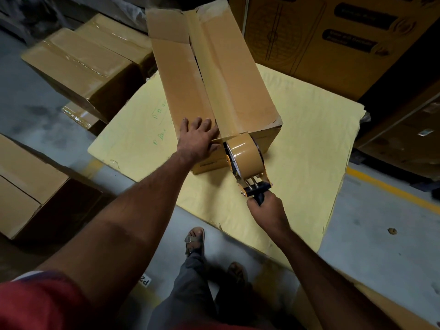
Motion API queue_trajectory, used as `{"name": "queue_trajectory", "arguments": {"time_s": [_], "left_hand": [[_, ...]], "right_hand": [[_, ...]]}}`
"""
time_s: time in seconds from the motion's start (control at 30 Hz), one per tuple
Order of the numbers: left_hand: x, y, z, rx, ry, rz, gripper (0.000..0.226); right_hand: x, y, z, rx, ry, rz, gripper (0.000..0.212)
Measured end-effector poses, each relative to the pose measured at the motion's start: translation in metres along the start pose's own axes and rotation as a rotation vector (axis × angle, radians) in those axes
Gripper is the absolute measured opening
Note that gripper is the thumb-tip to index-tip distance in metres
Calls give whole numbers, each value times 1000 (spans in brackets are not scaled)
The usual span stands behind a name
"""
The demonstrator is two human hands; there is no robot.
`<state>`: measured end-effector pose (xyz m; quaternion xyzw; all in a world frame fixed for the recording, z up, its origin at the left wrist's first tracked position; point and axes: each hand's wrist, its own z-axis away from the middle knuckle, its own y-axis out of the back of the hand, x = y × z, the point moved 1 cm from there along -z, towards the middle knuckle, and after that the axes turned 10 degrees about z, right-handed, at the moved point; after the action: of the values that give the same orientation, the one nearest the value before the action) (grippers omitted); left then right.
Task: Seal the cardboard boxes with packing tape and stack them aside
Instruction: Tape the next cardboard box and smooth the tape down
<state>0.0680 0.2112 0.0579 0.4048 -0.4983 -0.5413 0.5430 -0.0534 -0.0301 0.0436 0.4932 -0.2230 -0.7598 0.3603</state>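
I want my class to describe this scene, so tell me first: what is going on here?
A person is sealing a long cardboard box that lies on a yellow sheet on the floor. The left hand presses flat on the box's near end, while the right hand grips the handle of a tape dispenser. A strip of brown tape runs along the top seam to the near edge, where the dispenser now sits. Taped boxes sit to the left.

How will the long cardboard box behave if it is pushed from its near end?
The long cardboard box probably slides rather than tips, lying low on the smooth yellow sheet. Its far flap looks loose, so it may flex.
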Motion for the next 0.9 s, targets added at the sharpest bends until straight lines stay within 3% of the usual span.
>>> {"name": "queue_trajectory", "arguments": {"time_s": [0.17,0.5,0.7,0.8,0.9], "left_hand": [[-1,-1,0,7,-4,55,66],[-3,0,1,7,-83,115,45],[-5,3,-3,2,-96,135,44],[-10,4,-5,-4,-131,131,45],[-23,8,-6,-33,-180,111,47]], "right_hand": [[1,-15,-16,-3,-33,-48,14],[-27,-61,-35,10,-212,-329,20],[-37,-81,-39,-199,-316,-680,17],[-40,-100,-33,-145,-355,-704,17],[-17,-101,-30,19,-289,-484,16]]}}
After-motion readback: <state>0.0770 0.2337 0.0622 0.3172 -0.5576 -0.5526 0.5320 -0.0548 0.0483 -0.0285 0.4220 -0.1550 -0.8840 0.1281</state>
